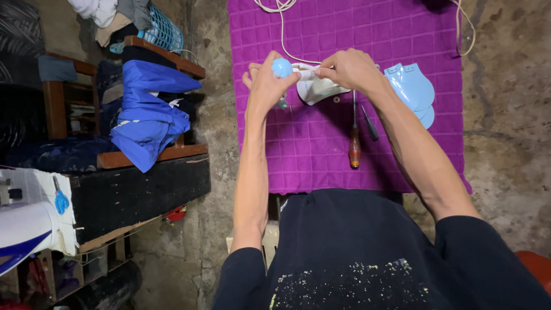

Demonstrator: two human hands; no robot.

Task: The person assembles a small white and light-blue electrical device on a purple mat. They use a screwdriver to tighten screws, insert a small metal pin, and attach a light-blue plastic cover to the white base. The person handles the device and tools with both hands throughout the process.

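Both my hands are raised over a purple quilted cloth spread on the floor. My left hand grips a small part with a round light-blue knob at its tip. My right hand pinches a short white piece that meets the knob part. Just below the hands lies a white plastic housing with a white cord running up from it. Two light-blue plastic covers lie stacked to the right of my right wrist.
An orange-handled screwdriver and a smaller dark screwdriver lie on the cloth between my forearms. A wooden seat at the left carries blue cloth and a blue basket. Rough concrete floor surrounds the cloth.
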